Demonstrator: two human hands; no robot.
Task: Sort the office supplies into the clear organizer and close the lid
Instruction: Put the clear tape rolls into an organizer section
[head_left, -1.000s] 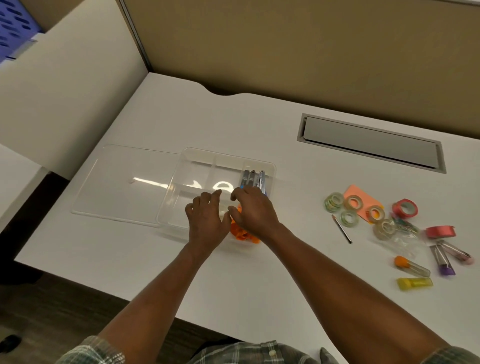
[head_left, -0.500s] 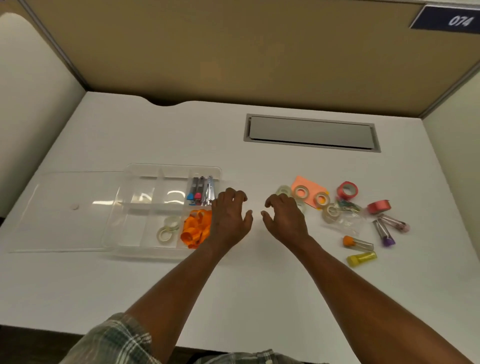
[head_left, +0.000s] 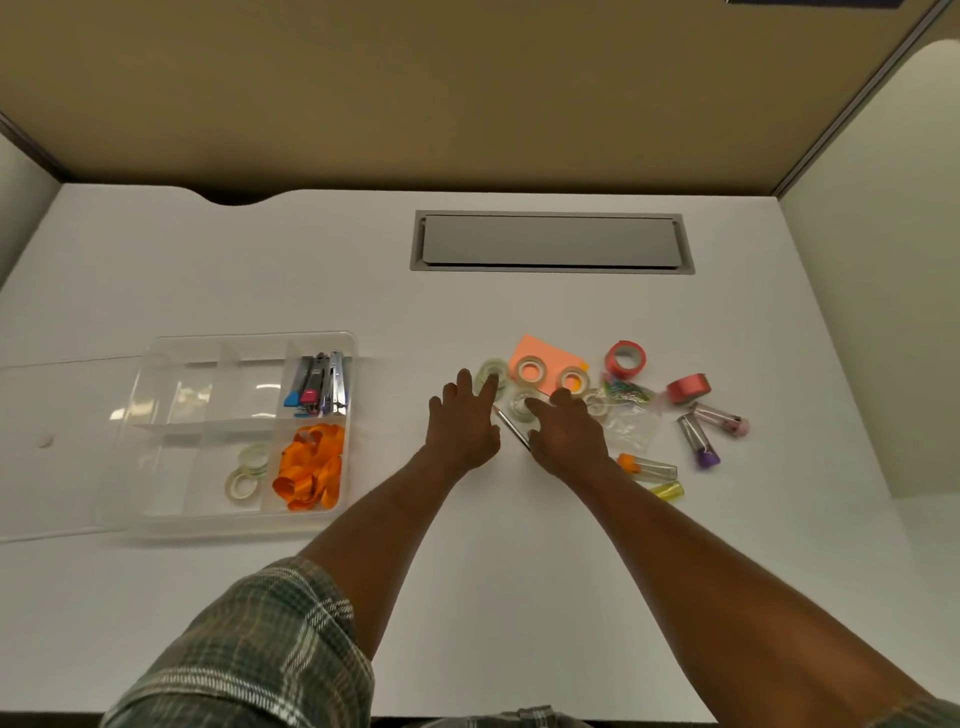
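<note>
orange ribbon (head_left: 310, 465), plaid sleeve (head_left: 260, 660), white desk (head_left: 467, 571)

A single wide-angle view from the person's head looks forward and steeply down over the white worktop (head_left: 156, 280), close enough that both forearms fill the lower frame. It faces the tan partition (head_left: 467, 93) at 12 o'clock; the clear organizer (head_left: 156, 525) sits toward 9 o'clock.

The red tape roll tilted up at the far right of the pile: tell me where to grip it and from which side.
Grip the red tape roll across its outer band, thumb on one flat face and fingers on the other, coming from above. It stands tilted on edge with its hole facing sideways, so the band's top is exposed. The right hand is nearer, likely the easier one.
</note>
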